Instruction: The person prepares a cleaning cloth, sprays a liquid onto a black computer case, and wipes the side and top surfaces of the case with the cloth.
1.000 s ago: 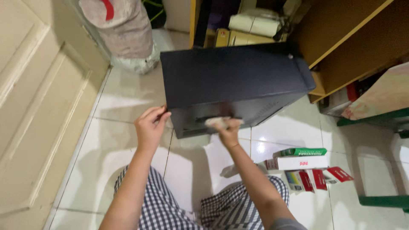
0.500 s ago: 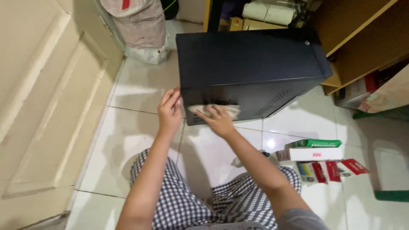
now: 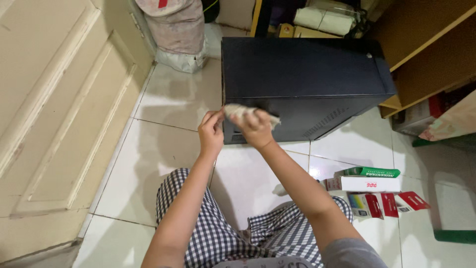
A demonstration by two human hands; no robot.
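We see bright, even indoor light, soft glare on the glossy floor tiles (image 3: 178,99), slight blur throughout.

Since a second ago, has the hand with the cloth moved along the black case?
Yes. The right hand with the cloth slid left along the black case, from mid-front towards its left corner, near the left hand.

White tiled floor (image 3: 163,149), cream door (image 3: 54,99), wooden shelves (image 3: 421,44)

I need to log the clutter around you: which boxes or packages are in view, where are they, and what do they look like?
Long carton: floor right of the knee, white side, green top.
Flattened cartons: floor just below it, red and white with blue and yellow.
Pale rolled packages: behind the black case.
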